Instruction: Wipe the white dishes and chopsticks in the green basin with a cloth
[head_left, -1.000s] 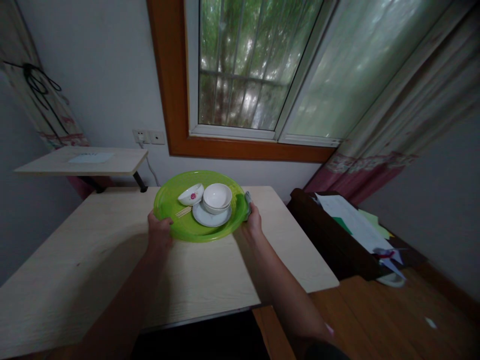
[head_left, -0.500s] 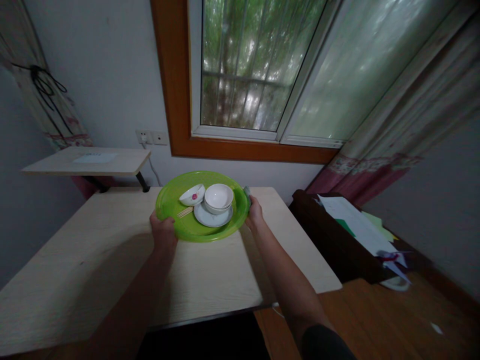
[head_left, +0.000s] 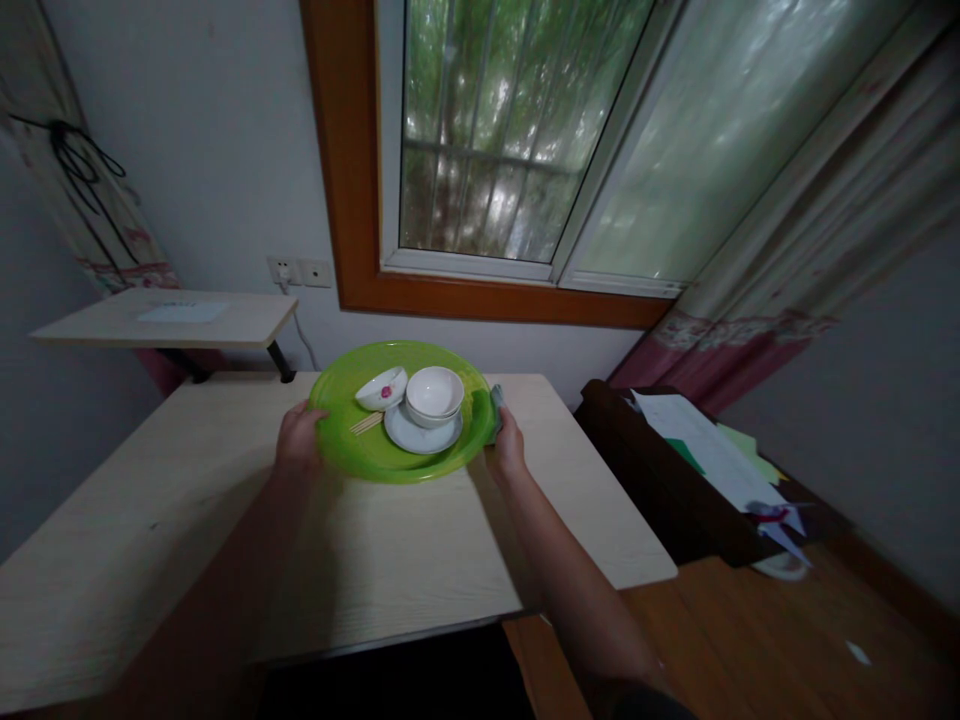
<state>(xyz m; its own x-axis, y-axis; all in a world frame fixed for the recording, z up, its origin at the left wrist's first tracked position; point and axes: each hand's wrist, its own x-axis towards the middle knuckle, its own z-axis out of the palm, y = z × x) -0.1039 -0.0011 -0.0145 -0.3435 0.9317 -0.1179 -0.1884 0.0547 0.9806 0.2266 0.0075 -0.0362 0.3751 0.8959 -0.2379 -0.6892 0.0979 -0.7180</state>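
A round, bright green plastic basin (head_left: 345, 455) is between my two hands over the pale table. My left hand (head_left: 300, 438) grips its left edge, thumb over the rim. On the opposite edge, my right hand (head_left: 508, 442) is closed around the rim and a grey-green cloth (head_left: 496, 400). Inside the basin, a white bowl (head_left: 435, 388) sits stacked on another bowl, upon a white plate (head_left: 424, 438). A flowered bowl (head_left: 381, 389) leans tilted beside the stack. Several short chopsticks (head_left: 367, 423) lie to the left of the plate. Most fingers of both hands are hidden under the rim.
A raised wooden shelf (head_left: 247, 318) with a paper on it stands at the table's (head_left: 420, 560) back left. Behind are wall sockets (head_left: 298, 272) and a window (head_left: 487, 150). To the right, a dark cabinet (head_left: 652, 480) bears papers.
My left hand has shifted left and slightly up along the basin's rim. My right hand and the dishes stay in nearly the same place; the view sways slightly.
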